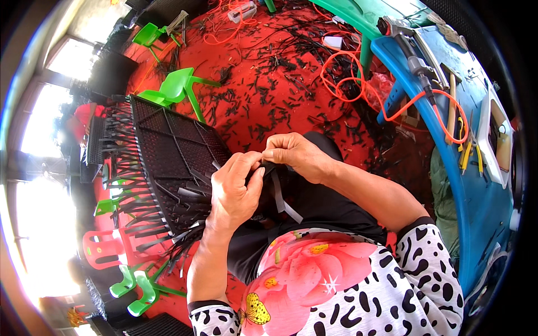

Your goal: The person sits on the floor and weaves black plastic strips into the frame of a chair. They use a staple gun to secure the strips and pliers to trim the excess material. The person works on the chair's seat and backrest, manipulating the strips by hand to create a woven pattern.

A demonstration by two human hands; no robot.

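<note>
A black woven panel (168, 134) leans in front of me, tilted, with many loose flat strips (148, 190) fringing its left edge. My left hand (235, 185) is closed in a pinch on a black strip at the panel's near right end. Right beside it, fingertips almost touching, my right hand (297, 157) pinches at the same spot. The exact part between the fingers is mostly covered by them. Below the hands a loose grey-black strip (280, 196) dangles over my dark trousers. More strip ends (193, 196) stick out next to my left wrist.
Black offcuts (252, 106) litter the red floor. A blue table (476, 201) on the right bears a power tool (417, 64), yellow-handled pliers (466, 154) and a white tray (496, 137). An orange cord (392, 115) loops off it. Small green chairs (175, 87) stand left; another person (84, 120) is far left.
</note>
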